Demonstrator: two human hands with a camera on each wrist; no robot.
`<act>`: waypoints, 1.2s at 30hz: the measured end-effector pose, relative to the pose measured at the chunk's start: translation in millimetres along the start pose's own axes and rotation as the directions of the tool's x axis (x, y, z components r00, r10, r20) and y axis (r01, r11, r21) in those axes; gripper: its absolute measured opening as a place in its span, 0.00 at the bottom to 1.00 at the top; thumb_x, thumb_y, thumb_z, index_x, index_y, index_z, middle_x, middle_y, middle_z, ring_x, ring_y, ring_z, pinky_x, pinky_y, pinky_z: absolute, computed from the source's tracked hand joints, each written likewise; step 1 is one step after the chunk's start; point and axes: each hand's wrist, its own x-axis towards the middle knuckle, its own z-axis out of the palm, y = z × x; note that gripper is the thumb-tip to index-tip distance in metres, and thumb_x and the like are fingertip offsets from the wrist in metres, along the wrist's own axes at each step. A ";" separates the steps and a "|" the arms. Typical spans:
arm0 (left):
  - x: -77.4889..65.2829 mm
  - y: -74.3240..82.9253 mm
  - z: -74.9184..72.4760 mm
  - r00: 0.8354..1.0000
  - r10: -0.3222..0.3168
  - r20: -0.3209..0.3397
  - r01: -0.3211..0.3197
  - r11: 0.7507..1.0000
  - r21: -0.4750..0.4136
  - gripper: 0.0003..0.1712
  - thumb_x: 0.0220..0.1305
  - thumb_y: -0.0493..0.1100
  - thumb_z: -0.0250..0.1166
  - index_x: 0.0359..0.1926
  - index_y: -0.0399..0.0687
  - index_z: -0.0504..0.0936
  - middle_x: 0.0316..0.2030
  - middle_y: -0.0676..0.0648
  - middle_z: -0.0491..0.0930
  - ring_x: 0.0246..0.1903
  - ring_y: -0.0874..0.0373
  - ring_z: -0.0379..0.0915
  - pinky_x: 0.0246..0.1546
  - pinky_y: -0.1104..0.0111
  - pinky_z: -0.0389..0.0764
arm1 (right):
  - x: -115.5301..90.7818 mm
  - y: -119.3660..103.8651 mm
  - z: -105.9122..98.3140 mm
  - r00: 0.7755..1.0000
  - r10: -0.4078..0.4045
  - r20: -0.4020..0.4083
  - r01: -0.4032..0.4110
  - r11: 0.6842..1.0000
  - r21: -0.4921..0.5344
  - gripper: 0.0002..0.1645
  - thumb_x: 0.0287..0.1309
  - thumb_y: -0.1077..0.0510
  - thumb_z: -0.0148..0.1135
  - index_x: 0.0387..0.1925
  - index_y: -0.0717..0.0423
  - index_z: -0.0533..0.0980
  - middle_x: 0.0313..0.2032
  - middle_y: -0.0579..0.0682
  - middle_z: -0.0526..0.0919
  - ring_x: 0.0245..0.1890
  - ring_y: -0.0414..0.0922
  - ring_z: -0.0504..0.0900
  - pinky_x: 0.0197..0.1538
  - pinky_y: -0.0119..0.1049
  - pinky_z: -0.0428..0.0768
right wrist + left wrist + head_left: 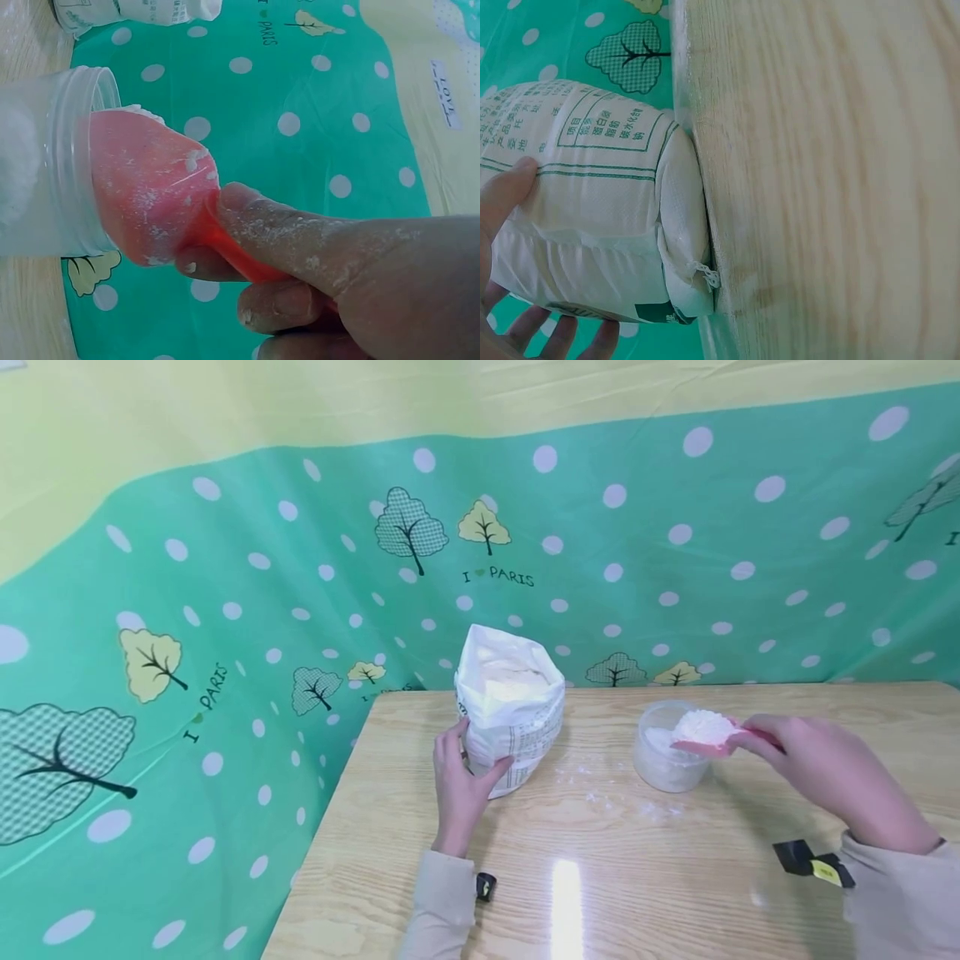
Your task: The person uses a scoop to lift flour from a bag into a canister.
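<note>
A white woven bag of flour-like powder (517,718) stands upright with its top open. Round its lower near side my left hand (461,781) holds it, thumb on the front, fingers on the far left side. My right hand (817,760) grips the handle of a pink scoop (154,187) heaped with white powder (703,727). The scoop is over the rim of a clear round plastic jar (667,772), which has white powder inside. Powder dusts the right thumb and the scoop's underside in the right wrist view.
Spilled powder (592,797) marks the wooden table (637,885) between bag and jar. A green dotted cloth (600,552) hangs behind the table and along its left side.
</note>
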 end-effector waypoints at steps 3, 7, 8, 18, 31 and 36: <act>0.1 0.3 -0.4 1.000 0.008 -0.006 -0.008 1.000 0.009 0.52 0.45 0.51 0.81 0.69 0.46 0.65 0.59 0.44 0.68 0.57 0.51 0.66 0.54 0.54 0.80 | 3.2 0.7 -3.5 1.000 -0.022 0.016 0.022 1.000 -0.014 0.17 0.68 0.48 0.59 0.40 0.57 0.84 0.30 0.47 0.84 0.25 0.43 0.73 0.30 0.43 0.76; -0.1 1.0 -0.4 1.000 0.014 -0.009 -0.014 1.000 0.014 0.51 0.45 0.50 0.81 0.68 0.46 0.66 0.58 0.44 0.68 0.56 0.51 0.67 0.53 0.55 0.80 | 6.3 -0.4 -7.7 0.999 -0.040 0.026 0.041 0.998 -0.037 0.15 0.67 0.49 0.61 0.38 0.58 0.84 0.26 0.44 0.82 0.24 0.42 0.71 0.28 0.41 0.73; -0.1 1.5 -0.3 1.000 0.014 -0.009 -0.013 1.000 0.012 0.51 0.45 0.50 0.81 0.68 0.46 0.66 0.58 0.44 0.68 0.56 0.51 0.67 0.53 0.54 0.80 | 7.1 -1.1 -8.5 0.999 -0.041 0.028 0.042 0.998 -0.044 0.15 0.67 0.50 0.61 0.38 0.58 0.84 0.26 0.44 0.81 0.23 0.42 0.71 0.28 0.40 0.72; -0.1 1.9 0.8 1.000 0.014 -0.015 -0.014 1.000 0.009 0.51 0.44 0.46 0.82 0.68 0.48 0.66 0.58 0.45 0.68 0.55 0.51 0.66 0.52 0.54 0.80 | 14.6 -3.8 -13.8 0.996 -0.052 0.067 0.057 0.996 -0.067 0.12 0.65 0.52 0.63 0.34 0.57 0.84 0.21 0.41 0.74 0.22 0.42 0.67 0.27 0.36 0.67; 0.0 2.4 -0.5 1.000 0.006 -0.014 -0.006 1.000 0.021 0.51 0.44 0.48 0.82 0.68 0.48 0.65 0.58 0.45 0.68 0.55 0.51 0.67 0.52 0.55 0.80 | 18.1 -7.0 -21.3 0.994 -0.046 0.101 0.054 0.995 -0.082 0.12 0.66 0.51 0.61 0.27 0.49 0.79 0.18 0.41 0.66 0.22 0.41 0.64 0.27 0.36 0.63; -0.4 2.4 -0.7 1.000 0.009 -0.008 -0.009 1.000 0.024 0.51 0.45 0.50 0.81 0.68 0.49 0.65 0.58 0.45 0.68 0.56 0.51 0.66 0.53 0.54 0.80 | 18.6 -8.8 -21.8 0.994 -0.057 0.092 0.066 0.993 -0.098 0.14 0.65 0.52 0.61 0.22 0.45 0.76 0.18 0.41 0.65 0.21 0.41 0.63 0.27 0.35 0.62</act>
